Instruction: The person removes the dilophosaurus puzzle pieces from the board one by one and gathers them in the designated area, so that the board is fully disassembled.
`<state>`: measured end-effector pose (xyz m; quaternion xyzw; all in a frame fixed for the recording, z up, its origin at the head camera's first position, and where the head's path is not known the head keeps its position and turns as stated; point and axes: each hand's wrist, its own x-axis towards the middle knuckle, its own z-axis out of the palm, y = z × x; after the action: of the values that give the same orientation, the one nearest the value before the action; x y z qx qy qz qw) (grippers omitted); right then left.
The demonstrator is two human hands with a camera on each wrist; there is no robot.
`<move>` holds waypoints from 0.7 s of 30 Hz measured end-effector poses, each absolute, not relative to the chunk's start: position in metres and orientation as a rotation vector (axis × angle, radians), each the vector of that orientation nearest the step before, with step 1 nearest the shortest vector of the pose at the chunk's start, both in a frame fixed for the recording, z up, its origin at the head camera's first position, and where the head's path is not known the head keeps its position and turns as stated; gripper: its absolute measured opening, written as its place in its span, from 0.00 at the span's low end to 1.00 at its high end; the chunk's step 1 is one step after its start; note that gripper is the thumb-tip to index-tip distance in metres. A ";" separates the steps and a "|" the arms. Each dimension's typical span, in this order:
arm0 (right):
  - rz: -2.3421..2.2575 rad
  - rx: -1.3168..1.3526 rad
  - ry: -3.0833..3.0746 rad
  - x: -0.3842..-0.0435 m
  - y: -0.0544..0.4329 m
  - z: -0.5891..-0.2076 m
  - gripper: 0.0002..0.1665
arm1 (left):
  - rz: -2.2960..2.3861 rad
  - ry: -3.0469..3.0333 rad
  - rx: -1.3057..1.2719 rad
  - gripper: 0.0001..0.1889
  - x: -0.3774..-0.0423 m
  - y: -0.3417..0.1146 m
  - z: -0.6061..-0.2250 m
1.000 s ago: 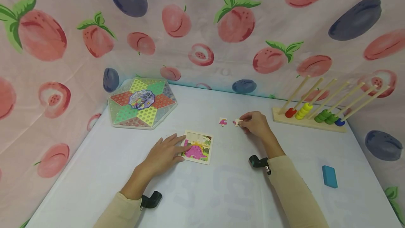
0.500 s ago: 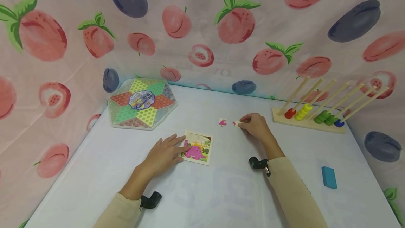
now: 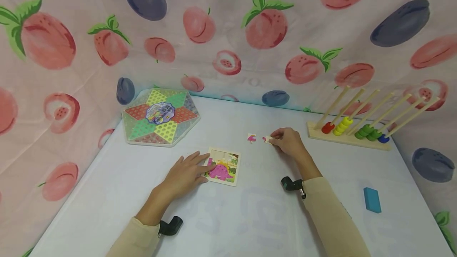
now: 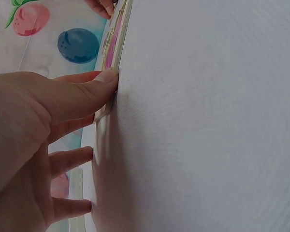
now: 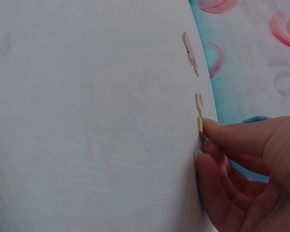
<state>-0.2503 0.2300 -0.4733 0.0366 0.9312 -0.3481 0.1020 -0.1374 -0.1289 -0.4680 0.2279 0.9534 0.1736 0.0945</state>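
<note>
While your left hand (image 3: 185,174) rests on the puzzle (image 3: 222,172), fingers apart, your right hand (image 3: 288,142) pinches one piece (image 3: 266,139) between its fingers, near a second piece (image 3: 251,138).

Cannot make out any lettering for certain: too small and blurred on the scalloped label (image 3: 160,112) of the Chinese checkers board (image 3: 166,131), cut off at the upper edge on the fruit-print cloth (image 3: 235,15), and too pale on the white counter (image 3: 232,225).
</note>
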 end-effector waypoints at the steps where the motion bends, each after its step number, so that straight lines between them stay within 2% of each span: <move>1: -1.035 0.100 2.746 -0.250 0.230 -0.473 0.15 | 0.514 2.829 0.678 0.26 -0.137 -0.129 -0.468; 12: -1.095 0.038 2.701 -0.249 0.229 -0.466 0.20 | 0.517 2.838 0.688 0.25 -0.137 -0.128 -0.468; 21: -1.077 -0.113 2.755 -0.246 0.201 -0.444 0.23 | 0.499 2.839 0.694 0.26 -0.137 -0.128 -0.468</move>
<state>-0.2455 0.2013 -0.4437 -0.0379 0.9269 -0.3623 0.0907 -0.1375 -0.1284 -0.4684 0.2332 0.9538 0.1675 0.0885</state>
